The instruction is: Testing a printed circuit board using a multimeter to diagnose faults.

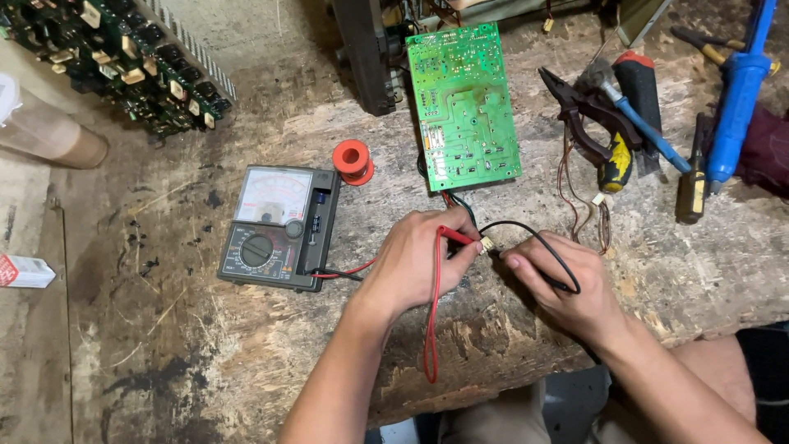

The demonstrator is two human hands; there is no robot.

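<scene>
A small pale connector (pixel 486 243) sits just above the worn wooden bench (pixel 246 345), between the two hands and a little below the green circuit board (pixel 464 105), to which dark wires run. The left hand (pixel 415 261) holds the red probe (pixel 454 236), fingers closed around it, its tip touching the connector. The right hand (pixel 567 284) holds the black probe, mostly hidden under the curled fingers; its black lead (pixel 538 238) arcs over the knuckles, and thumb and forefinger pinch toward the connector from the other side.

The red lead (pixel 431 321) hangs in a loop past the bench's ragged front edge, which runs just under both wrists, so there is little room toward the body. Both leads run left to an analogue multimeter (pixel 279 228) lying flat, with a red solder spool (pixel 353 160) just beyond its upper right corner. Bare bench lies open left of and below the meter.

To the right, well apart from the hands, lie pliers (pixel 588 123), a blue soldering iron (pixel 735 99) and a screwdriver (pixel 692 177), crowding that side. A dark populated board (pixel 123 66) fills the far left corner, with a brownish cylinder (pixel 49 136) beside it. No container with visible contents shows.
</scene>
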